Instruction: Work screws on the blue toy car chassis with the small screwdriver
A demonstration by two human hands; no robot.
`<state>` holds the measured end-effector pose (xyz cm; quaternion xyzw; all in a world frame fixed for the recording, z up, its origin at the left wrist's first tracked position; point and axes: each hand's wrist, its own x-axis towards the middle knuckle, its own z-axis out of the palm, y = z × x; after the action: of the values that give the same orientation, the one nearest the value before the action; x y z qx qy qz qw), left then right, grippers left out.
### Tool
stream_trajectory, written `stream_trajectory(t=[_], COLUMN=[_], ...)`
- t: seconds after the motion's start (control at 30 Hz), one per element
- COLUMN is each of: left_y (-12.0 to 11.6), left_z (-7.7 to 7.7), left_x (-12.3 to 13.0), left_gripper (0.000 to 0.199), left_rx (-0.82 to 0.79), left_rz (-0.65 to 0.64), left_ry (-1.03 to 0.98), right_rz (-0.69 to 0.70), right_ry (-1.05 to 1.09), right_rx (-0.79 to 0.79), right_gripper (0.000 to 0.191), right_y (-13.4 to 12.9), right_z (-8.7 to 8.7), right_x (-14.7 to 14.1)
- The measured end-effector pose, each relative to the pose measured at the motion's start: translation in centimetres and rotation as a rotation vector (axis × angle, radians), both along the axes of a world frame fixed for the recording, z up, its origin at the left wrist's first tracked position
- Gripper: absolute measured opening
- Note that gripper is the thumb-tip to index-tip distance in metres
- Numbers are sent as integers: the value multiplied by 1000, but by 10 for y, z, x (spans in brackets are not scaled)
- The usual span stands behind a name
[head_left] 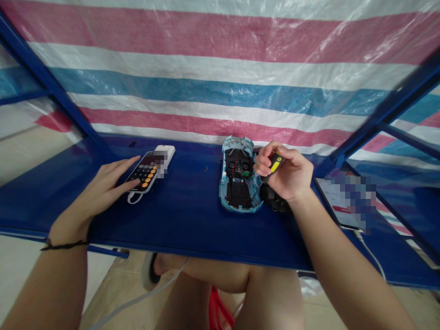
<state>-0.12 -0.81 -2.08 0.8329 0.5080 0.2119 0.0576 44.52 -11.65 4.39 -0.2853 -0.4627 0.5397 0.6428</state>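
A big striped sheet [220, 68], red, white and blue, hangs behind everything. In front of it I see a long blue table [185, 224]. Blue metal bars slant up at both ends, one on the left [68, 110] and one on the right [378, 110], and they box in the sides. The person's bare legs [220, 275] are under the table.

The left hand [105, 185] is spread wide and holds nothing tight; its thumb is at the phone's screen. The right hand [287, 172] is curled tight around a black and yellow handle [276, 164]. Its tip is hard to see.

On the right lies a flat screen [338, 201], partly blurred, with a white cord [371, 254] by it. The light blue toy car [239, 178] lies open in the middle, wires showing, just beside the right hand. The phone [141, 176] has number buttons, and a white block [167, 150] pokes out at its far end. A black part [277, 200] sits next to the car, and the right hand hides some of it. Tiny bits [206, 169] lie between phone and car.
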Motion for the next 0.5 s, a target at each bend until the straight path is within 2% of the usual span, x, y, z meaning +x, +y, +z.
stream_trajectory(t=[0.5], left_y=[0], left_z=[-1], left_x=[-1], left_gripper=[92], left_rx=[-11], left_rz=[26], left_ry=[-26], right_rz=[-4], right_ry=[-12], right_rx=[-1], right_gripper=[16], right_y=[-1], right_z=[0], right_x=[0])
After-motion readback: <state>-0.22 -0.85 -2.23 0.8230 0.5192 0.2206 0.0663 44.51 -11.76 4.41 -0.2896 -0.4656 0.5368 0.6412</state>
